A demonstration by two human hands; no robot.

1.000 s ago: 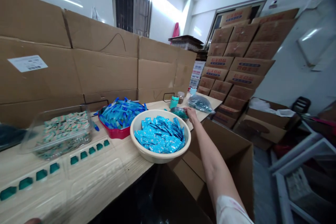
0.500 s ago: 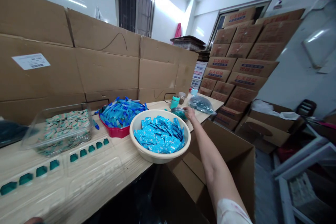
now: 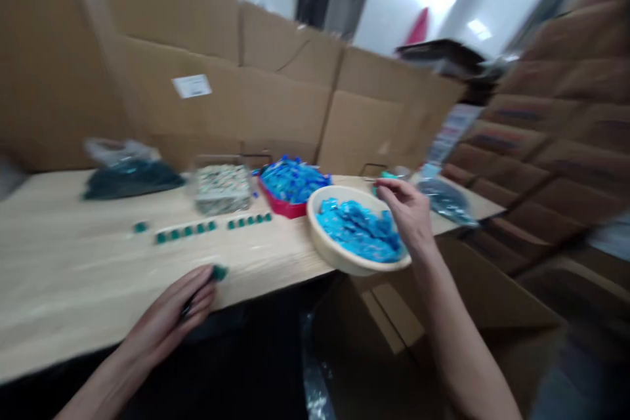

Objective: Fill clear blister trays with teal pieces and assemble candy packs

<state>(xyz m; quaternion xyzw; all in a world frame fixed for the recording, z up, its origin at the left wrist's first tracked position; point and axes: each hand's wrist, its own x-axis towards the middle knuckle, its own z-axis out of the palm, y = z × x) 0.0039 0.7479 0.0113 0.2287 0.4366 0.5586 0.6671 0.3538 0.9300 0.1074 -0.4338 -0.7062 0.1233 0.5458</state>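
Observation:
The picture is smeared by motion. My right hand (image 3: 409, 215) hovers over the far rim of a cream bowl (image 3: 329, 248) full of blue packets (image 3: 359, 230). Its fingers are curled into a pinch, with a hint of teal at the tips. My left hand (image 3: 172, 314) lies at the near edge of the wooden table (image 3: 73, 275), fingers pressed together around something thin and dark. A small teal piece (image 3: 219, 272) sits right at its fingertips.
A row of teal pieces (image 3: 211, 228) runs along the table. Behind it stand a clear tub of small packets (image 3: 222, 189), a red tray of blue sticks (image 3: 291, 185) and a dark bag (image 3: 128, 176). Cardboard walls back the table; an open carton (image 3: 394, 315) stands below.
The view has swung left and down. My right hand has pulled back from the small teal-filled dish to above the cream bowl. My left hand has come into view at the table edge.

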